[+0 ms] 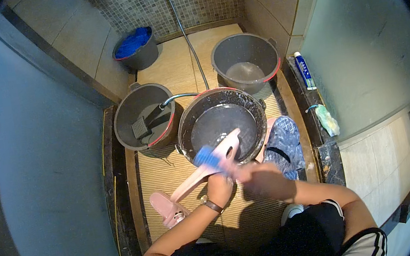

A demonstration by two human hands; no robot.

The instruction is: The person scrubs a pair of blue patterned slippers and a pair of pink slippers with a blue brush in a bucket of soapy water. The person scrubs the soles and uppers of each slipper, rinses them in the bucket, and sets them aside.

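Observation:
A pink slide slipper (195, 175), seen edge-on, slants over the near rim of the middle black bucket (262, 136). My left hand (219, 192), with a watch at the wrist, grips it from below. Blurred by motion, my right hand (260, 179) grasps a blue brush (209, 159) against the slipper's side; the brush's handle is mostly hidden by the fingers. Greyish water (224, 123) stands in this bucket. Another pink slipper (162, 205) lies on the floor at the left. Blue slippers (283, 145) rest to the right, partly over a pink one.
A bucket with a shower head (139, 128) stands at left; its metal hose (182, 26) runs up the back wall. Behind are a bucket with water (242, 39) and one with blue cloth (133, 44). A toothpaste tube (304, 72) and wrapped soap-like piece (327, 119) lie on the right ledge.

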